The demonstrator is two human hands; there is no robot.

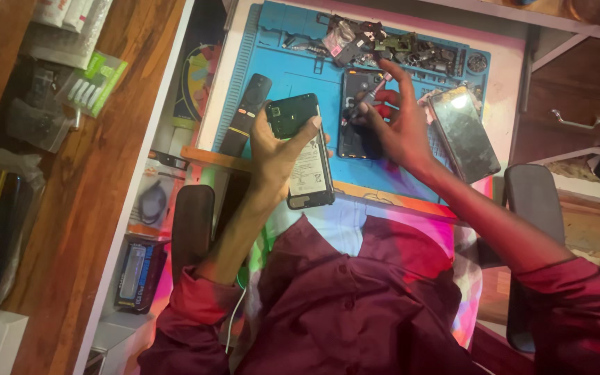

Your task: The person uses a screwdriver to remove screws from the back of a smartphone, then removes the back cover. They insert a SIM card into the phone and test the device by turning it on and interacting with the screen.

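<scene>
White-topped workbench (501, 76) carries a blue work mat (300, 69). Wooden drawers with metal handles (578, 121) at right; wooden shelf (85, 208) with packaged goods at left. Black chair armrests (192, 222) below.

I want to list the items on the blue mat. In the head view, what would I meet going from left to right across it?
Black remote control → opened phone in the left hand → dark phone body lying on the blue mat → right hand → phone with a glossy screen.

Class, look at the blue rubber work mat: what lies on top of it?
On the blue rubber work mat: a black remote control, an opened dark phone, loose parts. The right hand covers part of the phone.
</scene>
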